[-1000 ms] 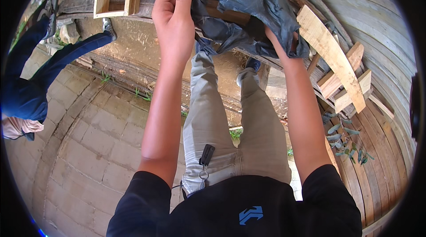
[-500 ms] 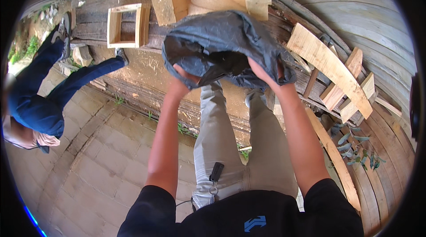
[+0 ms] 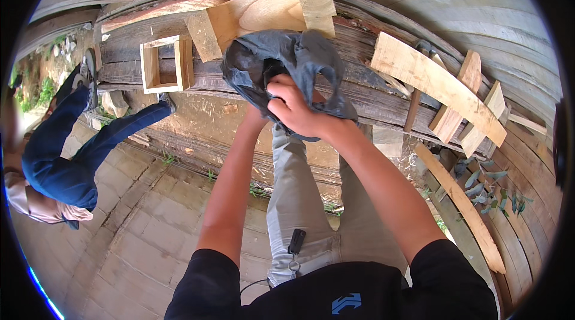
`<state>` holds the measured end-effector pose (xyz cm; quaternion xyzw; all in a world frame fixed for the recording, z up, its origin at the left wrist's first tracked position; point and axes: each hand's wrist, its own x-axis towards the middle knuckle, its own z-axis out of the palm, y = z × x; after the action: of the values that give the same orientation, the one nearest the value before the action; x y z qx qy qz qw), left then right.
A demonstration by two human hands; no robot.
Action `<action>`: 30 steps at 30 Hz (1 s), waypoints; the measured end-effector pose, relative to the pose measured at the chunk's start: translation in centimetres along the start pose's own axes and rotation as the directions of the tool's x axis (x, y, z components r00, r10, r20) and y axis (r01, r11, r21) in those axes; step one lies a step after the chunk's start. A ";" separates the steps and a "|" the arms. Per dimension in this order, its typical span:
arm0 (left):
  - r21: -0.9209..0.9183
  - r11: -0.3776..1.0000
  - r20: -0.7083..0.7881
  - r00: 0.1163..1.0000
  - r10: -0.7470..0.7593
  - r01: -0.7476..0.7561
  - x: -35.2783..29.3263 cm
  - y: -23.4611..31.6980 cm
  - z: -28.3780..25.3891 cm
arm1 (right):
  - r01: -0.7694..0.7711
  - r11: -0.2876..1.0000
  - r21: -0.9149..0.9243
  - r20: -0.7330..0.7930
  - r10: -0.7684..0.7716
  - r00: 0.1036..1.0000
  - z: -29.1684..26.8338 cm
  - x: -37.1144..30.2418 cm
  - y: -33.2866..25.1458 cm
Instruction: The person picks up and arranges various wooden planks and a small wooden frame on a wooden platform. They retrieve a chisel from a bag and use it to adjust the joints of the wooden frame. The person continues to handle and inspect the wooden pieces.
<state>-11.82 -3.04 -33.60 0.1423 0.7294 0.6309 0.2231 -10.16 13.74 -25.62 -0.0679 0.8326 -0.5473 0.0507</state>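
Observation:
A black plastic bag (image 3: 272,50) is held up in front of my legs, its mouth gathered toward me. My right hand (image 3: 294,106) is closed at the opening, its curled fingers pinching the bag's edge and the plastic hanging around the wrist. My left hand (image 3: 257,114) grips the bag's near left side; most of its fingers are hidden by the plastic. What the bag holds, if anything, cannot be seen.
Behind the bag, a weathered timber bench (image 3: 206,77) carries joined pale boards (image 3: 257,14) and a small wooden frame (image 3: 184,65). A curved board (image 3: 437,83) lies over wood pieces at right. At left is a person in blue trousers (image 3: 57,152).
My right hand has moved left, close to my left hand, and its fingers now show closed at the opening. The bag, spread wide before, is bunched narrower.

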 end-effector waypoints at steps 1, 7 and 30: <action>-0.004 0.999 -0.008 0.999 -0.034 0.034 -0.8 -2.0 -0.6 | -0.042 0.999 -0.033 0.089 0.045 0.995 -1.0 0.6 -1.6; 0.349 0.912 -0.058 0.976 -0.211 0.218 -2.7 -6.9 -0.6 | -0.027 0.997 -0.074 0.182 0.040 0.983 -2.8 1.2 -4.9; 0.069 0.915 -0.240 0.897 -0.372 0.398 -19.3 7.1 5.5 | -0.237 0.942 -0.237 -0.038 0.234 0.971 -17.3 -23.6 -7.1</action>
<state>7.00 -6.57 -24.43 -0.0634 0.7988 0.5426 0.2520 10.81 30.55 -11.98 0.0291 0.8949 -0.4331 0.1031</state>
